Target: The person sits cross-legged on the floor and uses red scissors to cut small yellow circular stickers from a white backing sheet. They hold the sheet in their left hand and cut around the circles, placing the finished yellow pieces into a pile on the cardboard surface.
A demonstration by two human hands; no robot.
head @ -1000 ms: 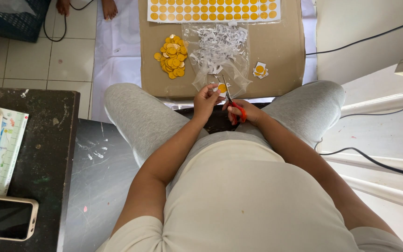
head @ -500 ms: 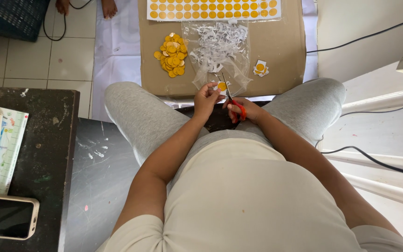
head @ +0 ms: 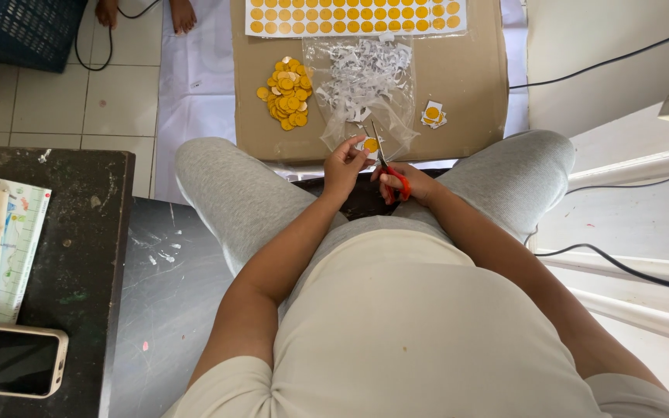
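Head view: a brown cardboard sheet (head: 474,93) carries a printed sheet of orange circles (head: 354,15), a pile of cut discs (head: 286,93) and a bag of paper trimmings (head: 361,81). Above the lap, the left hand (head: 344,162) pinches a small, light, floppy orange paper piece (head: 370,145), likely best held by its margin, while the right hand (head: 412,184) is closed on red-handled scissors (head: 387,164); open room lies close around.

Pale tiled floor (head: 48,97) up top, daylit. Dark, scuffed table (head: 79,232) at left, carrying a phone (head: 9,360) and a printed sheet (head: 21,232). Blue basket (head: 29,31) in the corner. Black cable (head: 621,267) trailing over white ledges at right.
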